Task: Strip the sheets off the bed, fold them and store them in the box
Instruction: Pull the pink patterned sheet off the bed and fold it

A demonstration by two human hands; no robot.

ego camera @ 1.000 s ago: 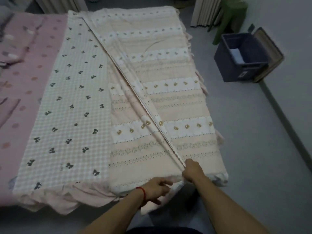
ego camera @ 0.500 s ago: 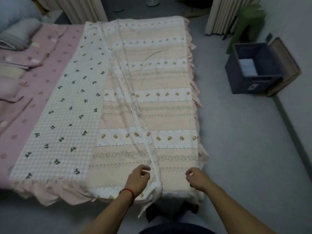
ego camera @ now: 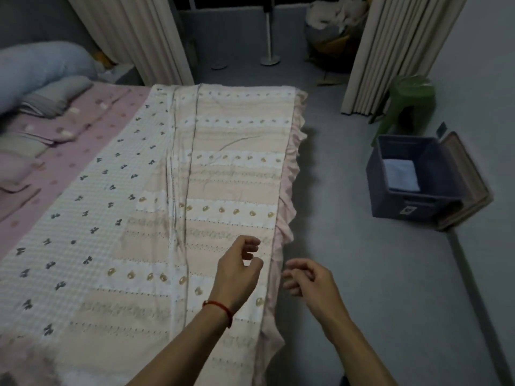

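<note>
The left hand (ego camera: 239, 271) and right hand (ego camera: 306, 277) hovered loosely curled and empty at the bed's right edge. The folded sheet (ego camera: 223, 174) looked soft, light and floppy, best pinched along its ruffled hem there.

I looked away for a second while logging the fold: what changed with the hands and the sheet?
Both hands let go of the sheet: the left hand and right hand now hover empty near its right edge. The sheet stays spread on the bed; the box is unmoved.
</note>
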